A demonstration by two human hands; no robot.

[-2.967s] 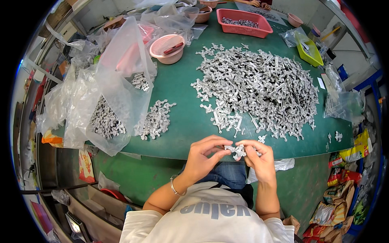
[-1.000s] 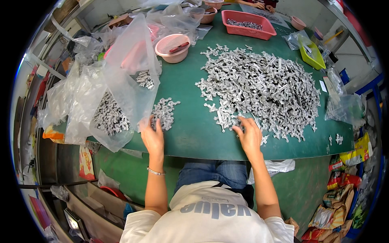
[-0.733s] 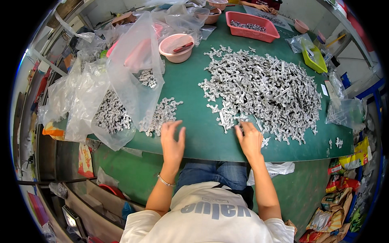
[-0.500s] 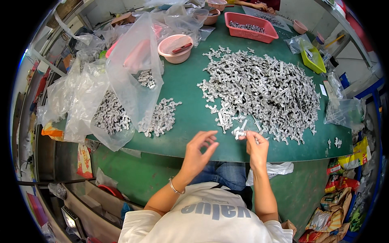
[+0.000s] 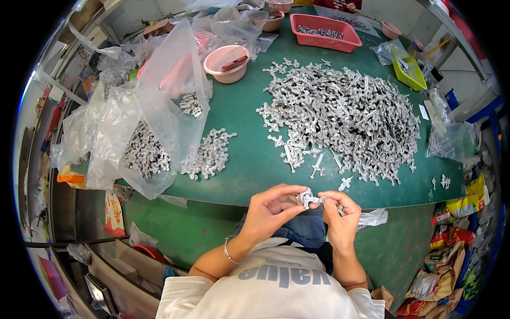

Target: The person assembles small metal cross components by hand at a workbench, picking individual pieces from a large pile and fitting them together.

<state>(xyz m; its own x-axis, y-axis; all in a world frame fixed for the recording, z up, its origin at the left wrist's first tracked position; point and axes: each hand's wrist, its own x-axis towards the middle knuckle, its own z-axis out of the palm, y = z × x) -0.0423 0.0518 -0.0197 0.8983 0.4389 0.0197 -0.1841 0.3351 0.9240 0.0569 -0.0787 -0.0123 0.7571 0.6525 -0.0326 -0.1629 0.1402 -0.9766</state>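
Note:
Both hands meet just off the near edge of the green table [image 5: 249, 165], above my lap. My left hand [image 5: 271, 207] and my right hand [image 5: 340, 212] pinch the same small silver metal part [image 5: 308, 199] between their fingertips. A big heap of the same silver metal parts [image 5: 345, 117] lies on the table beyond my right hand. A smaller pile of parts [image 5: 210, 154] lies to the left, spilling from an open clear plastic bag [image 5: 143, 149] that holds more of them.
A pink bowl [image 5: 227, 63] with a dark tool and a red tray [image 5: 325, 33] of parts stand at the back. A yellow-green tray [image 5: 409, 72] and clear bags [image 5: 451, 141] sit at the right. Crumpled plastic bags [image 5: 90, 122] cover the left side.
My hands reached out to the table, the left at the small pile and the right at the big heap, then drew back together over my lap with a metal part held between them.

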